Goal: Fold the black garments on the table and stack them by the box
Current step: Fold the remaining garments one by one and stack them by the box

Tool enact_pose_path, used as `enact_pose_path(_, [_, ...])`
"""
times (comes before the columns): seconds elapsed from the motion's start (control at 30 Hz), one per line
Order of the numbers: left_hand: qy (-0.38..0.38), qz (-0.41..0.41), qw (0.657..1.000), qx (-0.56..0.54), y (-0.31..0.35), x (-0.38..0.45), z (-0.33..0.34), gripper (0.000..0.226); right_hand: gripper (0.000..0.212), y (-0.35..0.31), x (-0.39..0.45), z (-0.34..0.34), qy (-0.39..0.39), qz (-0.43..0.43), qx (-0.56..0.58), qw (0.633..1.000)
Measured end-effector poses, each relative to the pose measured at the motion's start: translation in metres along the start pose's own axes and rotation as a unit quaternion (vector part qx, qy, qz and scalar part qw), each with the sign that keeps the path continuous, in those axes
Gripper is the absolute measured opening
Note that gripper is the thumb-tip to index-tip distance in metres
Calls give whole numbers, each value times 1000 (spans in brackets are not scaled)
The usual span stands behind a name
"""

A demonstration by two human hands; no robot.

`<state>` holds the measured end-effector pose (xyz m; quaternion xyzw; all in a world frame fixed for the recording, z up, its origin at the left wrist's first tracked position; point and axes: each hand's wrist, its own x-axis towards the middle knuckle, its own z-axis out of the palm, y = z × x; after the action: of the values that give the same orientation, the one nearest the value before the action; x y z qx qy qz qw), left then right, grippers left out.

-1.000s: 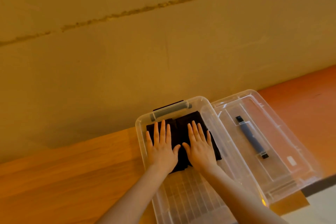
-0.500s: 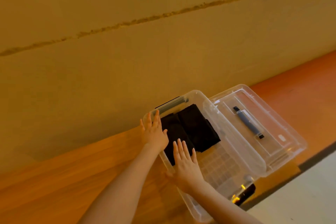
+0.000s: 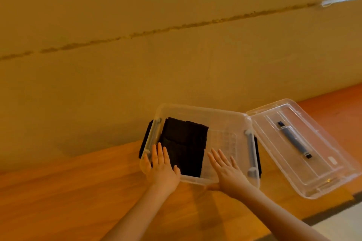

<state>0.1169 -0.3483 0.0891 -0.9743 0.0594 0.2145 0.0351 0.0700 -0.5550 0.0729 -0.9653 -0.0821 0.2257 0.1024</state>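
Wall (image 3: 137, 15): taking up the upper part of the view, with a rough dark seam running across it at a slant.
Worktop (image 3: 68, 197): wooden, running along the foot of the wall and carrying the box and lid.
Lid (image 3: 333, 166): clear plastic, lying flat on the worktop just right of the box, its near left edge touching or overlapping the box's right rim; a grey-blue handle (image 3: 293, 140) is lying along its middle.
Box (image 3: 225, 119): clear plastic, lying open against the wall, with a grey latch at its left end and another at its right end.
Black garments (image 3: 186, 143): folded, lying inside the box and filling its left half; the ribbed floor of the right half is showing bare.
Left hand (image 3: 161, 169): grip spread wide, fingers straight and slightly apart, reaching over the box's near left corner; fingertips are lying over the near left edge of the garments, thumb pointing right, nothing being held.
Right hand (image 3: 227, 170): grip also wide, fingers straight and fanned, reaching over the box's near rim above the bare floor, holding nothing; whether the palm is touching the rim I cannot tell.
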Motion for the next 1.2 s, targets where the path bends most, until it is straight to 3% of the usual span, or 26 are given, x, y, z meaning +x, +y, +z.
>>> enact_pose_path(0.3, [-39,54,995,-73,45,-52,27,57,115,64,-12,-16,-25,-111,-97,989])
enact_pose_path(0.43, [18,51,995,-82,58,-61,33,58,97,83,-22,-22,37,-139,-39,989])
enact_pose_path(0.53, [65,42,993,-94,77,-67,35,82,62,115,-39,-13,204,-61,-19,977])
enact_pose_path(0.6, [69,71,989,-106,103,-67,32,83,59,144,-52,-2,248,32,28,968])
enact_pose_path(0.7, [26,125,990,-60,150,-65,27,68,75,183,-61,24,224,132,52,964])
enact_pose_path(0.77, [6,137,990,-33,171,-60,32,62,68,201,-64,37,170,179,46,968])
enact_pose_path(0.9, [2,143,990,-9,177,-57,34,64,69,221,-67,57,106,181,53,976])
enact_pose_path(1.1, [11,141,988,61,177,-58,33,78,36,228,-67,71,176,176,151,957])
enact_pose_path(1.2, [-11,172,983,61,179,-61,30,74,32,230,-65,60,186,169,189,949])
